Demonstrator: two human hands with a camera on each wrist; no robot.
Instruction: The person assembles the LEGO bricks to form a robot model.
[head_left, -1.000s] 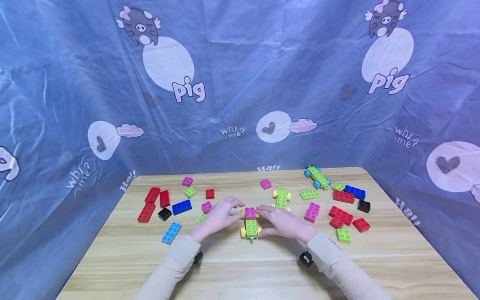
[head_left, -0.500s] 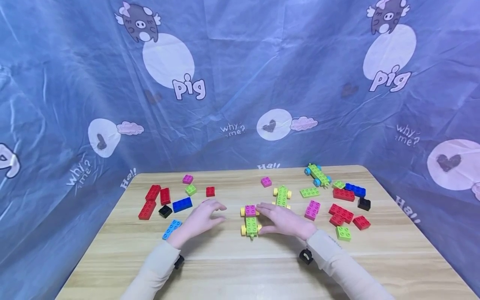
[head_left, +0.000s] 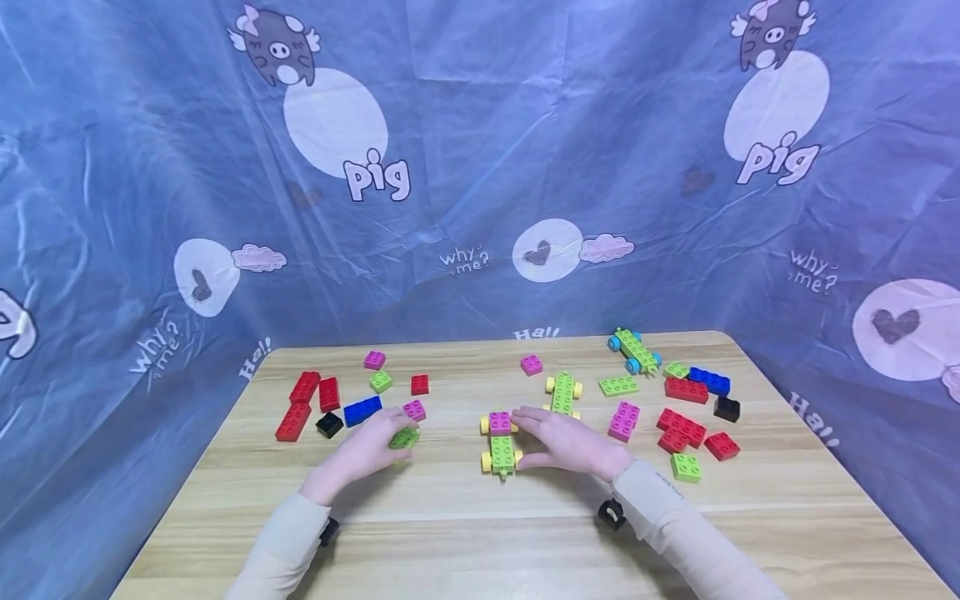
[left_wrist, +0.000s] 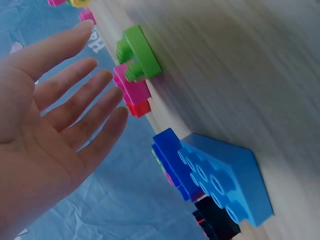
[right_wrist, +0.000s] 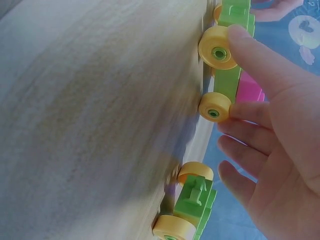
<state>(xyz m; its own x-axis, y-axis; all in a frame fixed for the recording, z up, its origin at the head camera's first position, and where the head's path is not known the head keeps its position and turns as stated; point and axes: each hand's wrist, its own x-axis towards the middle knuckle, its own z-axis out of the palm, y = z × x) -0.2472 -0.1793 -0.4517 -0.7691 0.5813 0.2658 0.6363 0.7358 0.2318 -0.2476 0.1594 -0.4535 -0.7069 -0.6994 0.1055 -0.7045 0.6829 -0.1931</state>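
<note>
Around a lime green brick (head_left: 405,438) left of centre, my left hand (head_left: 371,446) hovers with loosely spread fingers. The left wrist view shows the palm open and the green brick (left_wrist: 145,52) on the table, apart from the fingertips. At the table's middle stands a green car base (head_left: 502,455) on yellow wheels, with a pink brick (head_left: 499,423) on its far end. My right hand (head_left: 570,442) rests against its right side. Seen from the right wrist, the thumb touches one yellow wheel (right_wrist: 218,47) and the forefinger lies at the other wheel (right_wrist: 214,107).
Another yellow-wheeled base (head_left: 563,392) stands behind the right hand. A base with blue wheels (head_left: 635,352) is at the far right. Red, blue and black bricks lie at both sides. A light blue brick (left_wrist: 227,182), hidden in the head view, lies by the left hand.
My left hand has moved left, away from the car base, and come over the lime green brick. The right hand has stayed at the car base.
</note>
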